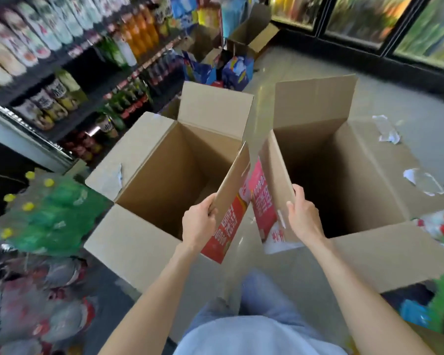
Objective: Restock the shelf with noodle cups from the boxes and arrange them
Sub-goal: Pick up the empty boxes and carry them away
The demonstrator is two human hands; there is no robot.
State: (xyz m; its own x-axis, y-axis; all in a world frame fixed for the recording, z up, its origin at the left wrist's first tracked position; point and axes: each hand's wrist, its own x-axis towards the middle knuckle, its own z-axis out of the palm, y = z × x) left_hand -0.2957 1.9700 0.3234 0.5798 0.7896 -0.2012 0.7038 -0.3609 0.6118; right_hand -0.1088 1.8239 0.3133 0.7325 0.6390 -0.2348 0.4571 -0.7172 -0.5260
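Two open cardboard boxes stand on the floor in front of me. The left box (149, 160) has a red printed flap, and my left hand (199, 224) grips that flap's edge. The right box (364, 165) has a pink printed flap, which my right hand (301, 216) grips by its edge. Both flaps are raised and lean toward each other between the boxes. The insides that I can see look dark and bare; no noodle cups show in either box. The frame is blurred by motion.
Shelves of bottled drinks (62, 73) run along the left. Shrink-wrapped bottle packs (46, 213) lie at the lower left and at the right edge. More open boxes and blue packs (237, 70) stand further down the aisle. Glass-door fridges (369, 19) line the back right. Torn tape scraps (387, 131) lie on the floor.
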